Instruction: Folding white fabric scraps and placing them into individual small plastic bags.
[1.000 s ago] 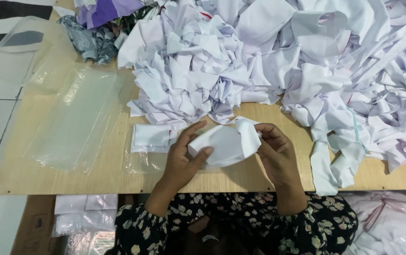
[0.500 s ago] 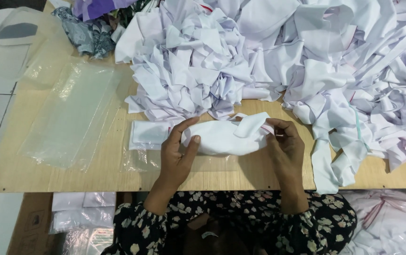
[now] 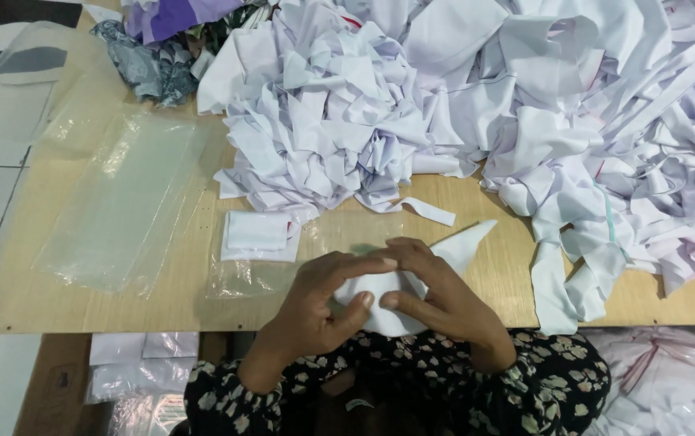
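Note:
Both hands meet over one white cloth piece (image 3: 454, 252) at the near edge of the wooden table (image 3: 161, 299). My left hand (image 3: 319, 303) pinches its lower left part with thumb and fingers. My right hand (image 3: 436, 295) presses on it from the right, and a pointed end of the cloth sticks out beyond my fingers toward the upper right. Just left of my hands lies a clear plastic bag (image 3: 238, 274) with a folded white piece (image 3: 257, 234) inside.
A large heap of white cloth pieces (image 3: 509, 113) covers the back and right of the table. Clear plastic bags (image 3: 117, 202) lie at the left. Patterned and purple fabric (image 3: 161, 40) sits at the far left corner. More bagged white pieces (image 3: 141, 363) lie below the table.
My hands have drawn closer together and nearer to me, bunching the white cloth piece between them. Earlier it lay spread wider across the table edge.

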